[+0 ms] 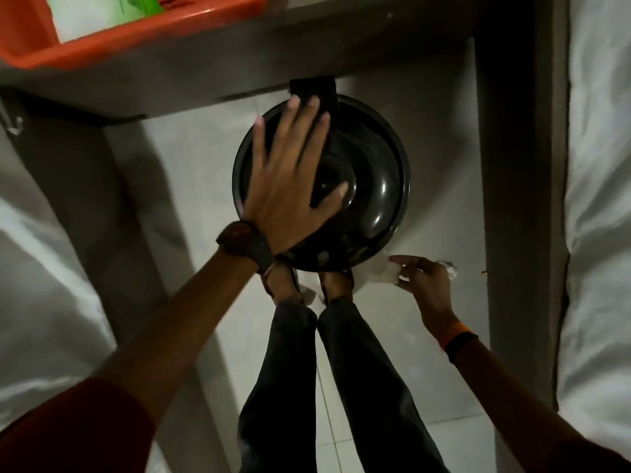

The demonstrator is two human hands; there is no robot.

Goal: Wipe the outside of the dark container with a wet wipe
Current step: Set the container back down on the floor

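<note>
- Under the left hand [290, 186]: dark container [375, 186], palm flat on its lid, fingers spread.
- Right hand [423, 278] low beside container's near side, fingers pinching wet wipe [379, 273] against it.

No text, label, brand or number could be read anywhere. The green-and-white pack [136, 5] in the orange tray [102, 46] — far up and beyond the left hand [290, 179] — bore printing, but it was too blurred to read.
</note>
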